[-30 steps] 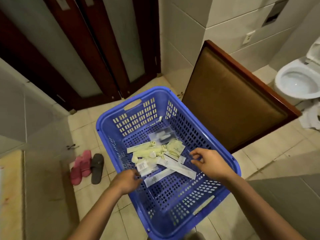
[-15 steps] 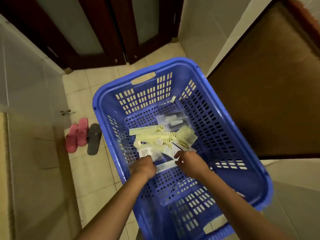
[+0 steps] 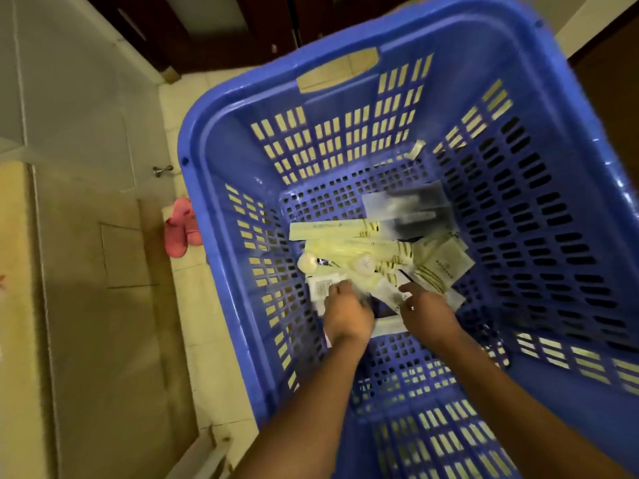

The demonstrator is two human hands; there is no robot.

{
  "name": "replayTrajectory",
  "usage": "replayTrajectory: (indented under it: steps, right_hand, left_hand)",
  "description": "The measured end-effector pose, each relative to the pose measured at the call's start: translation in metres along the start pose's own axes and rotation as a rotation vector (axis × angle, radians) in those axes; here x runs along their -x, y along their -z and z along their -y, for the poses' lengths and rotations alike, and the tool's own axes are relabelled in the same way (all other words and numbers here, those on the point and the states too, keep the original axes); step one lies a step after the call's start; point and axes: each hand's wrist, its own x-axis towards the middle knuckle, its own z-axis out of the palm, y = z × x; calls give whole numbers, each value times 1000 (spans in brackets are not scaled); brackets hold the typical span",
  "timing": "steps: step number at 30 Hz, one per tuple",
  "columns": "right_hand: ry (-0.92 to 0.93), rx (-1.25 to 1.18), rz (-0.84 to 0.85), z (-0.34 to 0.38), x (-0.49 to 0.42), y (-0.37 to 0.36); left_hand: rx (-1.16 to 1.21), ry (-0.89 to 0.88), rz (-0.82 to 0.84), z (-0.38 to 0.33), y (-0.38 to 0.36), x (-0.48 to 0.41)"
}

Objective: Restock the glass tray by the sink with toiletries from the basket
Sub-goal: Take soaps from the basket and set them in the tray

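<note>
Toiletries (image 3: 373,250), pale sachets and slim wrapped sticks, lie heaped on the floor of the blue basket (image 3: 193,188); probably light, flimsy and slick, best pinched at a flat edge. Left hand (image 3: 347,314) curls down onto a white labelled packet (image 3: 323,288), grip lost in blur. Right hand (image 3: 427,311) loosely spread, forefinger touching the heap, holding nothing

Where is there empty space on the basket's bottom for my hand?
Bare floor lies behind the left hand and right hand, toward the basket's near wall, and in a strip along its far wall. The middle is crowded with toiletry packets.
</note>
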Motion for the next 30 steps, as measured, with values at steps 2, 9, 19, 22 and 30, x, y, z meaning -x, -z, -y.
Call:
replayTrajectory:
  steps: [2,9,19,22,30]
  right_hand:
    - [62,2,-29,2,-9,-3]
    - [212,-61,-232,15,-58,-4]
    - [262,-49,-93,12,-76,-8]
    - [266,-56,-86,6,-69,-8]
    - [241,-266,-138,-16,-50,-2]
  left_hand:
    - [177,29,-123,-5,-8,-8]
    - [611,264,-270,-17,-27,-43]
    - [624,179,-206,-25,-27,-46]
    - [601,126,-181,-33,-24,-44]
    - [538,-53,-33,-43,-18,-37]
